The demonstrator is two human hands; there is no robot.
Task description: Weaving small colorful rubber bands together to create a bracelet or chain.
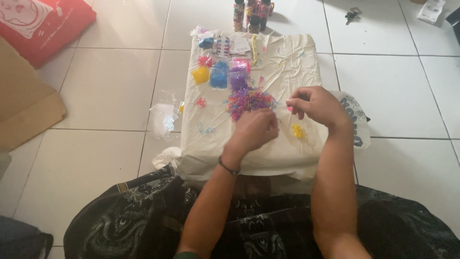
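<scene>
A low table draped in a cream cloth (287,67) stands on the tiled floor in front of me. A mixed heap of small coloured rubber bands (248,100) lies at its middle. My left hand (255,129) is curled just below that heap, fingers closed; what it pinches is hidden. My right hand (316,105) hovers to the right of the heap, fingertips pinched on a tiny pink band. A small yellow cluster of bands (299,131) lies between my wrists. Little bags of yellow (201,75), blue (219,76) and purple bands (238,79) sit further back.
Several small bottles (251,14) stand at the table's far edge. A clear plastic bag (164,117) lies on the floor at left, a printed bag (357,117) hangs at right. Red cloth (43,24) and cardboard (24,105) lie far left. Dark patterned fabric (143,216) covers my lap.
</scene>
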